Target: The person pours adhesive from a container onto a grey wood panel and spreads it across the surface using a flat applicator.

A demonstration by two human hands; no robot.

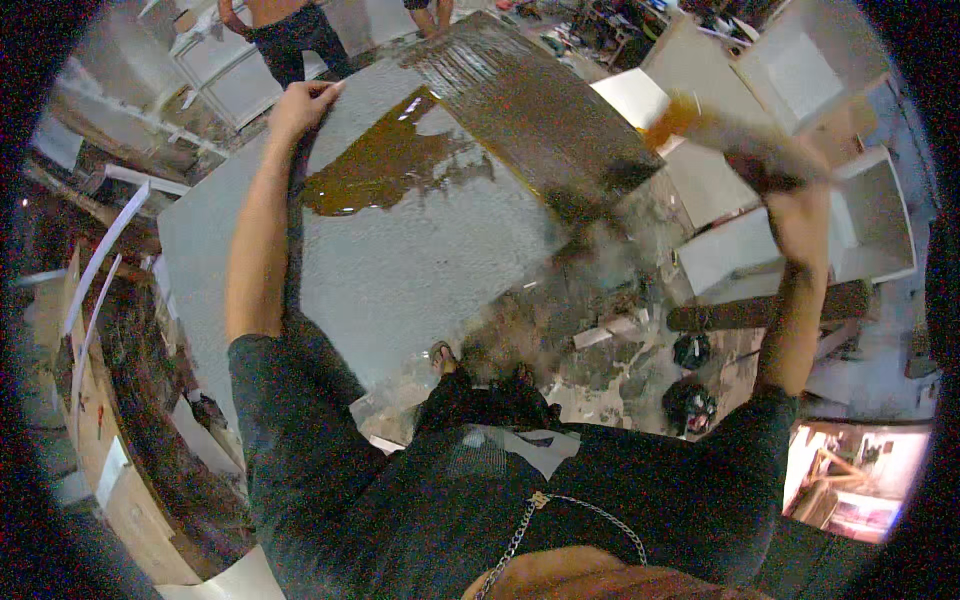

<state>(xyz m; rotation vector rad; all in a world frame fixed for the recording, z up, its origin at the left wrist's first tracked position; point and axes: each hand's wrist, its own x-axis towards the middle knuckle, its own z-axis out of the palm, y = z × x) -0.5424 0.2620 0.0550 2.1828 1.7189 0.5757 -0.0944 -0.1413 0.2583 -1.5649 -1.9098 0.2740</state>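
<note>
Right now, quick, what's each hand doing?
Left hand: fingers curled; can't tell if it holds anything.
Right hand: closed on a blurred, amber-smeared spreader.

Brown liquid [375,172] patches the grey sheet [420,270]; the blurred tool [735,140] seems orange-tipped.

I'm seeing one left hand [303,112], one right hand [797,205], one blurry tool [742,137] over right, two people [300,45] far side, two feet [444,355], one chain [516,545] near, two skinny pale strips [104,253] left. Board [400,270] could be one sheet or two, can't tell.
</note>
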